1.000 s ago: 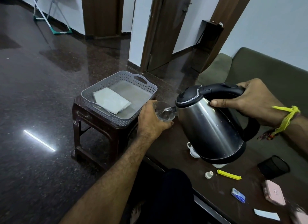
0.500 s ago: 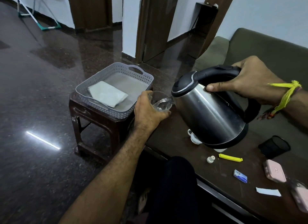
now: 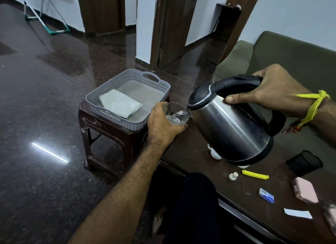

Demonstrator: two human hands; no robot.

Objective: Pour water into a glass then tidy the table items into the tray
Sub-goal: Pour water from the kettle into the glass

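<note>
My right hand (image 3: 272, 91) grips the black handle of a steel kettle (image 3: 229, 123), which is tilted to the left. Water runs from its spout into a clear glass (image 3: 177, 114). My left hand (image 3: 161, 123) is wrapped around that glass at the left end of the dark table (image 3: 190, 153). Left of the glass, a grey perforated tray (image 3: 160, 85) sits on a brown stool (image 3: 101, 127) and holds a folded white cloth (image 3: 120, 104).
On the table to the right lie a white cap (image 3: 233, 176), a yellow clip (image 3: 254, 174), a blue packet (image 3: 266, 198), a pink case (image 3: 305, 192), a white paper slip (image 3: 297, 213) and a black mesh cup (image 3: 303, 163). A green sofa (image 3: 291, 58) stands behind.
The kettle has tilted a little further and water keeps flowing into the glass. Both hands keep their grips; the view has shifted slightly.
</note>
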